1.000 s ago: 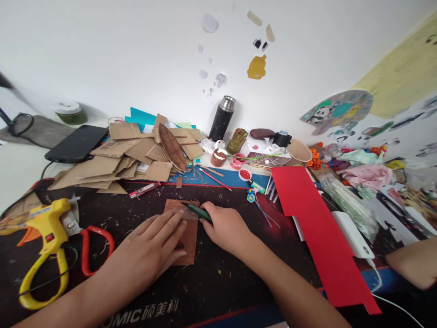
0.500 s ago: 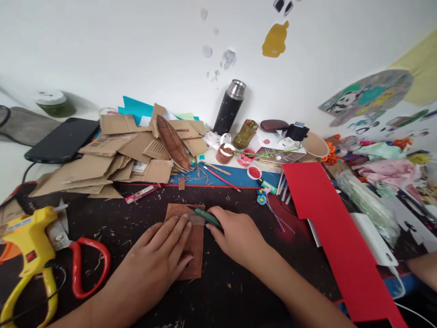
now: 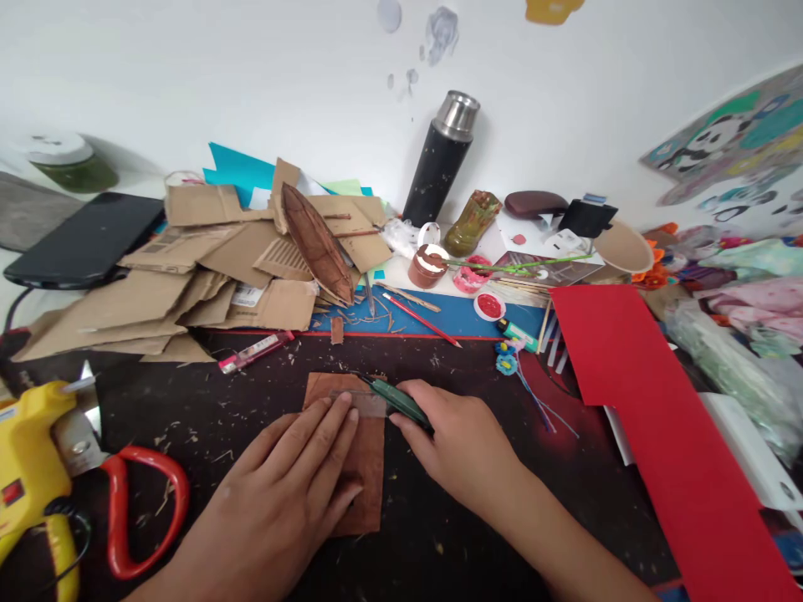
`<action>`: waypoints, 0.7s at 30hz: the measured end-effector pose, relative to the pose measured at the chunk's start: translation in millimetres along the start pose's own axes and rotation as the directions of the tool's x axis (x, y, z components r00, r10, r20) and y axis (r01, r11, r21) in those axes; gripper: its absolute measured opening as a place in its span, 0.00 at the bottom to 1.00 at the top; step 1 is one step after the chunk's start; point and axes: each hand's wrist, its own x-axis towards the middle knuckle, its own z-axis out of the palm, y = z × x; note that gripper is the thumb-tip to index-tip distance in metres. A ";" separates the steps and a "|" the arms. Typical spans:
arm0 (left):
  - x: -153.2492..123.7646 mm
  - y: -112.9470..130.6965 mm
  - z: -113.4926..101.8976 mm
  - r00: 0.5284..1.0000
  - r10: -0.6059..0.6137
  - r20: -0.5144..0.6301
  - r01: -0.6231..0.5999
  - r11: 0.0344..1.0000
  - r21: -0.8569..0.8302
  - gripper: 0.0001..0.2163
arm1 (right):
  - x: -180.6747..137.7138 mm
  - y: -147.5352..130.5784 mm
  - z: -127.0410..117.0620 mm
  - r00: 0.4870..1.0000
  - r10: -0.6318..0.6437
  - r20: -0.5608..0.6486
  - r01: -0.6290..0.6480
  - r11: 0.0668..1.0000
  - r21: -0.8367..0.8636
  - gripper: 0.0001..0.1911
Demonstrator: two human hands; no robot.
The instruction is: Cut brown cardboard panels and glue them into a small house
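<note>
My left hand (image 3: 288, 485) lies flat, fingers stretched out, over a brown painted sheet (image 3: 367, 493), apparently cardboard. Its fingertips press a clear ruler (image 3: 375, 405) that runs across the sheet near its far end. A green utility knife (image 3: 401, 404) is gripped in my right hand (image 3: 457, 443), at the right of the ruler. The knife's tip points left, along the ruler's far side. Part of the sheet and the ruler's left end are hidden under my left hand.
Red-handled scissors (image 3: 116, 502) and a yellow glue gun (image 3: 38, 451) lie at the left. Cardboard pieces (image 3: 144, 301) are piled behind, a brown boat-like shape (image 3: 317, 242) on them. A black flask (image 3: 439, 167) and paint pots (image 3: 428, 266) stand behind; a red sheet (image 3: 652, 401) lies right.
The camera view has shifted closer and tilted down. Both hands keep their places on the sheet, and the knife stays at the ruler's far edge with little visible movement.
</note>
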 end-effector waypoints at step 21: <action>-4.2 -1.9 4.1 1.000 -0.009 0.027 0.010 0.999 -0.043 0.25 | -2.9 6.6 2.8 0.990 -0.011 -0.144 0.034 0.987 0.160 0.07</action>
